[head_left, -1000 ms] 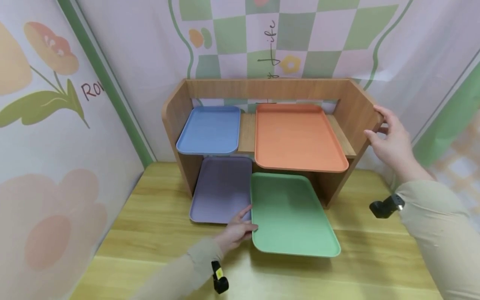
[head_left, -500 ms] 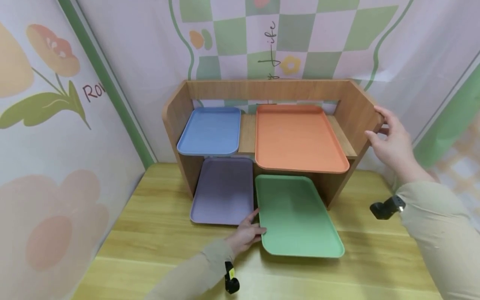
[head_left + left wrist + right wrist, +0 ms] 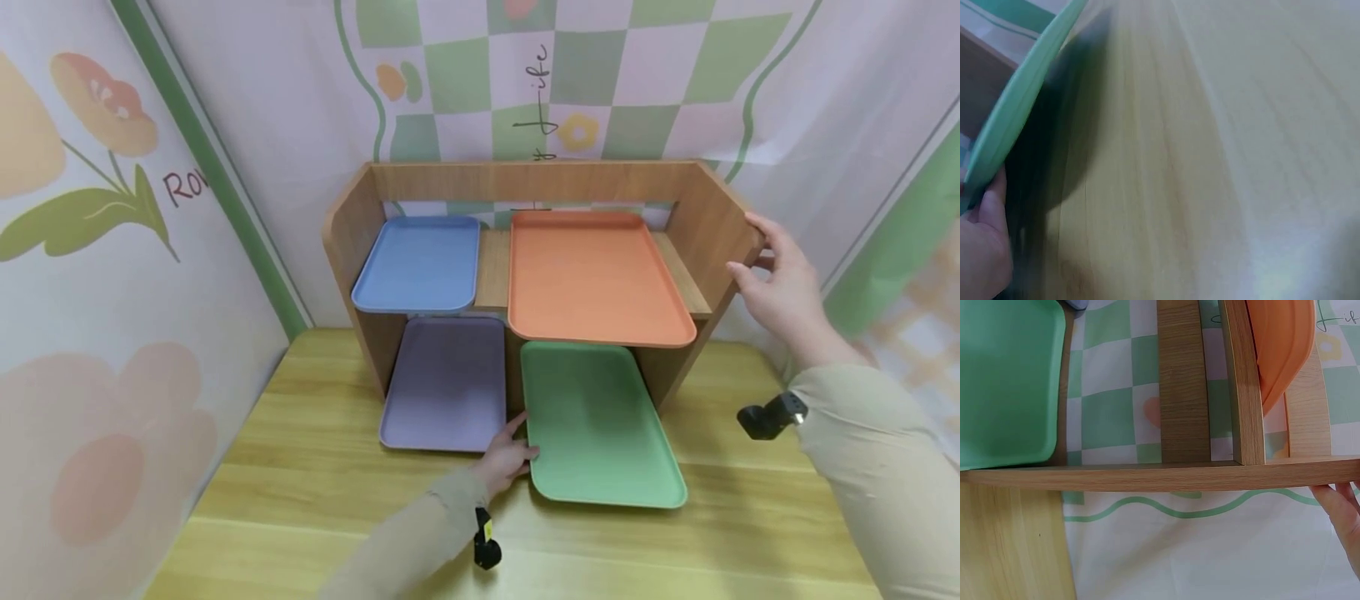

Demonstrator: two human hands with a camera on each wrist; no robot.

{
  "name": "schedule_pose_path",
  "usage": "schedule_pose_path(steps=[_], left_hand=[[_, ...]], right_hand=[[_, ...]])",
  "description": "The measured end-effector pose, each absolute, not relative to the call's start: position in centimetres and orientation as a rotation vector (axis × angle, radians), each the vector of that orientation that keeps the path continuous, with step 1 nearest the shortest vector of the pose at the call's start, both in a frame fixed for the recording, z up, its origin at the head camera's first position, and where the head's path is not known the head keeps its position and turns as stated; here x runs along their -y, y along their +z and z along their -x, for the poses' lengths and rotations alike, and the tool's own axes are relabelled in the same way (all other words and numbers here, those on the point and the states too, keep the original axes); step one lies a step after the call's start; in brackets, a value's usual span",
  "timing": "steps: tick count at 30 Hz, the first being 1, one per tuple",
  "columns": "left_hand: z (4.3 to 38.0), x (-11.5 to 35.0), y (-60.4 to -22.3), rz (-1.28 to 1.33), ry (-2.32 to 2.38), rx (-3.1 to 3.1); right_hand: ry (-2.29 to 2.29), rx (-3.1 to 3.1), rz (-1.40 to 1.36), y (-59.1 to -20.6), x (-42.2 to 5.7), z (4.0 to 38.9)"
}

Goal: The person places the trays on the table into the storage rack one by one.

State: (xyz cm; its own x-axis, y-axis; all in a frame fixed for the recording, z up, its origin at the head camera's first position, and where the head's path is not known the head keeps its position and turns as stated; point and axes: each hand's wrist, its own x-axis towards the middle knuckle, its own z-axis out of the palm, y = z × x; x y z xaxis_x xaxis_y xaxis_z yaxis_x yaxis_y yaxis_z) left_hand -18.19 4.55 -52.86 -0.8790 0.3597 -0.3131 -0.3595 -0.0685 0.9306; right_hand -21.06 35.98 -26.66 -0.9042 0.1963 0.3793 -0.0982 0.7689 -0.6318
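Observation:
In the head view my left hand (image 3: 504,460) grips the left edge of a green tray (image 3: 600,425), thumb on top and fingers beneath. The left wrist view shows the same tray's edge (image 3: 1019,100) raised over the table, with a dark shadow below it. Its far part lies inside the lower right bay of a wooden shelf (image 3: 540,179), and its near part sticks out in front. My right hand (image 3: 783,283) holds the front edge of the shelf's right side panel (image 3: 712,212), thumb on the inner face and fingers on the outer one.
A blue tray (image 3: 420,262) and a wider orange tray (image 3: 596,279) rest on the upper level, the orange one overhanging the front. Left of the green tray, a purple tray (image 3: 446,387) fills the lower left bay. Shelf and trays stand on a wooden table (image 3: 315,467) against a patterned cloth (image 3: 637,67).
The green tray has shifted to the right, away from the purple tray, and lately a little deeper toward the shelf. My left hand has moved along with it; my right hand stays put.

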Motion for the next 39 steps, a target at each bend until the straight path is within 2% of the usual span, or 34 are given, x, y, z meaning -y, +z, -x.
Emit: schedule_pose_path(steps=[14, 39], left_hand=[[18.6, -5.6, -53.8, 0.024, 1.974, -1.927], [15.2, -3.4, -53.2, -0.048, 2.016, -1.477]], right_hand=[[0.934, 2.498, 0.041, -26.6, -36.0, 21.1], [0.925, 2.513, 0.054, -26.8, -36.0, 21.0]])
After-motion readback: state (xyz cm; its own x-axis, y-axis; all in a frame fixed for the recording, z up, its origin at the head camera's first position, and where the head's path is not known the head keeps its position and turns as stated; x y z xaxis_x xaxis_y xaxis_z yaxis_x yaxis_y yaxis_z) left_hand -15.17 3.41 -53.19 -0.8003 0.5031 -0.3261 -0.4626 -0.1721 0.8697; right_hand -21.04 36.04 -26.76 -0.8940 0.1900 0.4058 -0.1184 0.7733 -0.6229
